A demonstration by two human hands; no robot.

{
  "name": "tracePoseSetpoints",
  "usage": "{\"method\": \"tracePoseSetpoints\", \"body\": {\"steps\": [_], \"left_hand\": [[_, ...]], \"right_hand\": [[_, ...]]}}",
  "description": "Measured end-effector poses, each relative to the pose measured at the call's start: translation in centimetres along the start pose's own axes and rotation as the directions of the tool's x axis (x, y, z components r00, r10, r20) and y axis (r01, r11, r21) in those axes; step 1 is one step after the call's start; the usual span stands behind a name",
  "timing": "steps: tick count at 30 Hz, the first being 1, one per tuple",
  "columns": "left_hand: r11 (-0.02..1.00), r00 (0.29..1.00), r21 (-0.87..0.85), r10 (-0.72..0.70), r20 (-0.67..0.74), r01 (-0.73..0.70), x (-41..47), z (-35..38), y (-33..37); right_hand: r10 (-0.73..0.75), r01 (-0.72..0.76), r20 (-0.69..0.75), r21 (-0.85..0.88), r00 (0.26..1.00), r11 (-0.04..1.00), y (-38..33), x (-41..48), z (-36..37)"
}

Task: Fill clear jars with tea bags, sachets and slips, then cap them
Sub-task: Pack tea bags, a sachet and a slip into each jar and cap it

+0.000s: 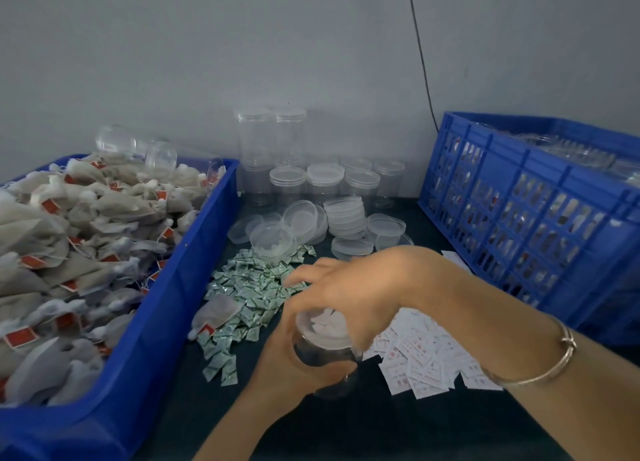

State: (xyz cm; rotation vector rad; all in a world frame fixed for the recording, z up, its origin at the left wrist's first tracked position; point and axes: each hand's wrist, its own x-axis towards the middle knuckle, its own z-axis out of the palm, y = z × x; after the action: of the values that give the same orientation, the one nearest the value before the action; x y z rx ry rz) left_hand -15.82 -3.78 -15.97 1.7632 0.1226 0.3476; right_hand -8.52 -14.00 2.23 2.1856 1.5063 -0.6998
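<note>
A clear jar [320, 356] stands on the dark table in front of me, with white contents showing under its top. My left hand [280, 363] grips the jar's side. My right hand [349, 287] is curled over the jar's mouth, fingers on a clear lid [323, 325]. Green-and-white sachets [249, 291] lie in a heap just beyond the jar. White slips with red print [429, 353] are spread to its right. Tea bags with red tags [69, 252] fill a blue bin [162, 308] at the left.
Empty clear jars [287, 183] and loose clear lids [346, 218] stand at the back by the wall. A blue slotted crate [526, 218] with more jars sits at the right. One tea bag [216, 311] lies on the sachets.
</note>
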Motion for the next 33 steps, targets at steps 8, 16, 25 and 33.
{"method": "tracePoseSetpoints", "body": {"steps": [8, 16, 25, 33], "left_hand": [[0.999, 0.998, -0.006, 0.041, 0.047, -0.040, 0.0, -0.1, 0.1], [0.999, 0.997, -0.042, 0.037, 0.067, -0.034, -0.1, 0.1, 0.3], [0.999, 0.999, -0.018, 0.032, 0.044, -0.031, -0.1, 0.1, -0.2], [0.999, 0.999, -0.028, 0.034, 0.042, -0.033, -0.4, 0.1, 0.1]], "right_hand": [[0.154, -0.156, -0.118, -0.009, 0.981, 0.988, -1.0, 0.9, 1.1], [0.240, -0.243, -0.149, -0.007, 0.959, 0.970, -0.8, 1.5, 1.4], [0.213, -0.208, -0.021, 0.131, 0.977, 0.969, 0.0, 0.6, 1.1], [0.104, -0.102, -0.135, 0.020, 0.985, 0.995, 0.1, 0.4, 0.4]]}}
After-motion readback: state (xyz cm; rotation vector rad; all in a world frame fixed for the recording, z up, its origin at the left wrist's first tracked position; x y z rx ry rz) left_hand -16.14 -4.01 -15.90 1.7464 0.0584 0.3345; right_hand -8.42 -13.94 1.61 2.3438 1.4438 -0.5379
